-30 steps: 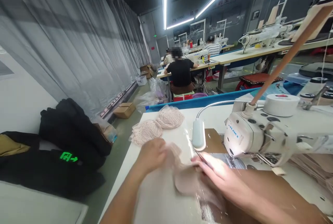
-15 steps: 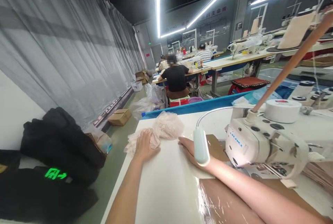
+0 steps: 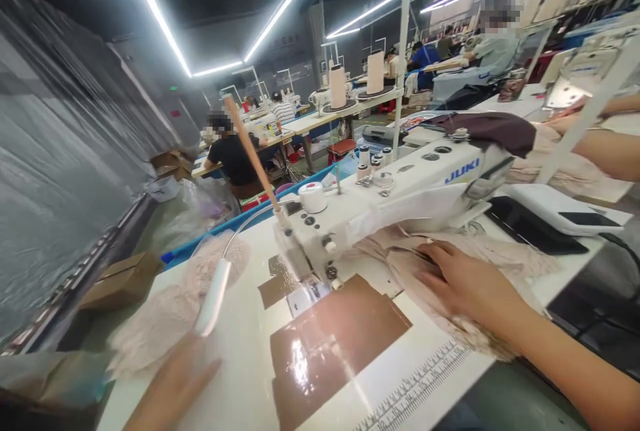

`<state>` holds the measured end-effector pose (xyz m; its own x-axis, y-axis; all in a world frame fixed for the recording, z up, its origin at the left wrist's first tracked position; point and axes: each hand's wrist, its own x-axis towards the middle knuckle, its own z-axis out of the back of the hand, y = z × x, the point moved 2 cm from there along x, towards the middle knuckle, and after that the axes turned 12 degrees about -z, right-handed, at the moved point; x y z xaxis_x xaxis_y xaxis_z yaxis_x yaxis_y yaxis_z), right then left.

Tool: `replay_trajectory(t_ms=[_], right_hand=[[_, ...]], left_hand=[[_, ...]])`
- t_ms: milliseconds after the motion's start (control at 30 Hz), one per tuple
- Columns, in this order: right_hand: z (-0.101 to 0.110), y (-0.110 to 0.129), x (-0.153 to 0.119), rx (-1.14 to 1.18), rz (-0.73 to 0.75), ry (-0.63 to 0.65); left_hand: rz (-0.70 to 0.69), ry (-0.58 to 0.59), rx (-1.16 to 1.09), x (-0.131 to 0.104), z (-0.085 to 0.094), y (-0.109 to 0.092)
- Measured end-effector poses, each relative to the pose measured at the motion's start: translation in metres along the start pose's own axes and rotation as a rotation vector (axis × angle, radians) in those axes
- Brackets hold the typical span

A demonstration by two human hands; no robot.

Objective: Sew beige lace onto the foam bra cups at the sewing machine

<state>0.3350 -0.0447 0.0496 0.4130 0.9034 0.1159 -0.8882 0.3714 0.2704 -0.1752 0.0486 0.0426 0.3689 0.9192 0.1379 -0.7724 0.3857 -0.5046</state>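
Note:
My left hand [image 3: 173, 377], smeared by motion, is low over the white table beside a pile of pale pink lacy fabric [image 3: 150, 331]. Its thumb stands apart from the fingers, and it holds nothing that I can see. To the right of the sewing machine's needle area, my right hand [image 3: 467, 281] is on a heap of dusty-pink fabric [image 3: 415, 277]. Its fingers curl around an upper fold, with the tips partly hidden. Between my hands stands the white sewing machine [image 3: 395, 184], over a shiny brown sheet [image 3: 335, 344] on the tabletop.
A small lamp [image 3: 214, 297] on a bendy neck stands before the lace. A wooden rod [image 3: 253, 151] rises from the machine head. A printed ruler [image 3: 415, 384] runs along the front edge. At right are a white device [image 3: 575, 207] and another person's arm [image 3: 600, 144].
The view has swung right. My right hand has moved from the table's left part to the fabric heap right of the machine. My left hand has come back from the lace toward me.

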Motion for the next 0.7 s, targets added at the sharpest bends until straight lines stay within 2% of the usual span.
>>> replay_trajectory(t_ms=[67, 133, 267, 333, 367, 467, 533, 600, 700], right_hand=[[0.002, -0.017, 0.002, -0.059, -0.027, 0.049], [0.006, -0.023, 0.003, 0.004, 0.024, 0.063], [0.018, -0.026, -0.001, 0.153, 0.099, -0.114], [0.022, -0.026, -0.006, 0.172, 0.167, -0.204], [0.023, -0.025, -0.01, 0.195, 0.216, -0.241], [0.023, -0.019, -0.024, 0.32, 0.376, -0.285], [0.022, -0.013, -0.033, 0.411, 0.469, -0.211], [0.021, -0.01, -0.037, 0.483, 0.51, -0.072], [0.019, -0.017, -0.032, 0.533, 0.427, 0.09]], left_hand=[[0.0, 0.118, -0.073, -0.001, -0.015, -0.032], [-0.039, 0.194, -0.146, 0.003, -0.032, -0.069], [-0.216, 0.43, -0.48, 0.014, -0.071, -0.147], [-0.258, 0.51, -0.633, 0.021, -0.093, -0.183], [-0.228, 0.529, -0.701, 0.026, -0.105, -0.199], [-0.127, 0.416, -1.049, 0.046, -0.141, -0.244], [-0.082, 0.317, -1.288, 0.058, -0.161, -0.268], [-0.017, 0.344, -1.447, 0.063, -0.174, -0.284], [0.09, 0.412, -1.476, 0.053, -0.171, -0.29]])
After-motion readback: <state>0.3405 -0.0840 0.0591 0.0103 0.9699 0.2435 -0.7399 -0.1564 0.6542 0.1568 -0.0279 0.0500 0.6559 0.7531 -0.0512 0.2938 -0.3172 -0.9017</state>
